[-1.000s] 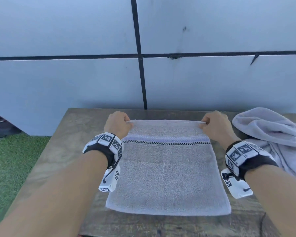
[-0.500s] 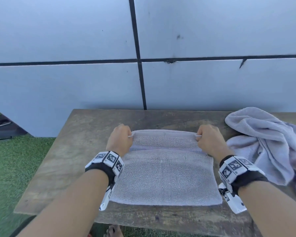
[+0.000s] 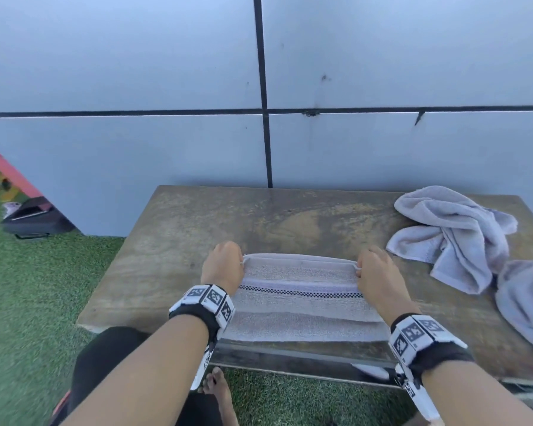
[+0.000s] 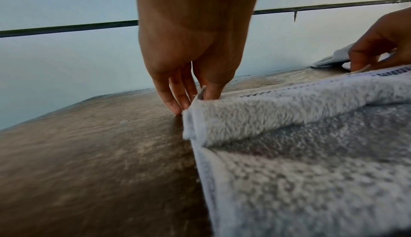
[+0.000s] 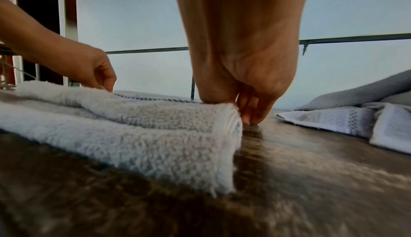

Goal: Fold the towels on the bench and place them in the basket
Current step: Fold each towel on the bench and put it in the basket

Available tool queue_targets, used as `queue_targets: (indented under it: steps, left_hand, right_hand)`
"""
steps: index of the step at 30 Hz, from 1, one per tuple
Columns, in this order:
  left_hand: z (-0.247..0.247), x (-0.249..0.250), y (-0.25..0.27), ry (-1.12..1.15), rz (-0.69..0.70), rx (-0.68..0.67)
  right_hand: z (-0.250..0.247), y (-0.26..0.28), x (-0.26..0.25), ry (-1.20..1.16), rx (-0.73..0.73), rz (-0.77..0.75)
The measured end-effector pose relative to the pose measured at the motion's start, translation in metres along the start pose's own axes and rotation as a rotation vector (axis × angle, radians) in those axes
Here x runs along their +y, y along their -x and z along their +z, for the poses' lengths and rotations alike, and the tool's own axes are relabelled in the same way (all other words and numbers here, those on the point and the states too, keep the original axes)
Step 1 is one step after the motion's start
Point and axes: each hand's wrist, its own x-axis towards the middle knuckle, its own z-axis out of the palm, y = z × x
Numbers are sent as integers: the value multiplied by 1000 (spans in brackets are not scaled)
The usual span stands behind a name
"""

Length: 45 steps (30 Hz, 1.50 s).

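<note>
- Grey towel (image 3: 302, 299) lies on the wooden counter (image 3: 179, 241), at its near edge, folded w/ an upper layer lying over a lower one; a checkered stripe runs across the top layer.
- Lower layer's near edge sits right at the counter's front lip.
- Left hand (image 3: 222, 265) pinches the towel's far-left corner btwn thumb & fingers (image 4: 177, 98); fingertips touch or nearly touch the counter in the left wrist view.
- Right hand (image 3: 379, 278) pinches the far-right corner the same way, fingers (image 5: 251, 112) curled down beside the fold edge, tips at the counter surface.
- Both hands sit at the fold's far edge, well apart, one at each end.
- 2nd towel (image 3: 456, 235), crumpled & unfolded, lies on the counter to the right, near the right hand but not touching it.
- 3rd towel (image 3: 526, 302), also loose, at the far-right edge, touching the crumpled one.
- Pale panelled wall (image 3: 136, 72) w/ dark seams stands behind the counter.
- Green turf (image 3: 28, 302) covers the ground to the left & below; a bare foot (image 3: 217, 385) shows under the counter's front.
</note>
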Motion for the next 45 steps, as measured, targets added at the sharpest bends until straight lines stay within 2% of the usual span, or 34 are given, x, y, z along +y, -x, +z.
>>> queue_targets:
  steps: [9, 16, 31, 34, 40, 45]
  left_hand:
    - [-5, -6, 29, 97, -10, -80]
    - [-16, -8, 28, 276, -59, -64]
    - [-6, -7, 12, 222, -99, -47]
    - [-6, -9, 10, 227, -92, -69]
    - [-14, -15, 5, 182, 14, -159]
    - [-51, -14, -4, 181, 124, -125]
  right_hand:
    - [-2, 33, 10, -104, -7, 100]
    - [-13, 22, 22, -224, -19, 142]
    - [-5, 10, 28, -155, -21, 135]
    - [-3, 5, 27, -152, -80, 148]
    - [-8, -1, 22, -129, -191, 117]
    - [-46, 2, 16, -227, -107, 22]
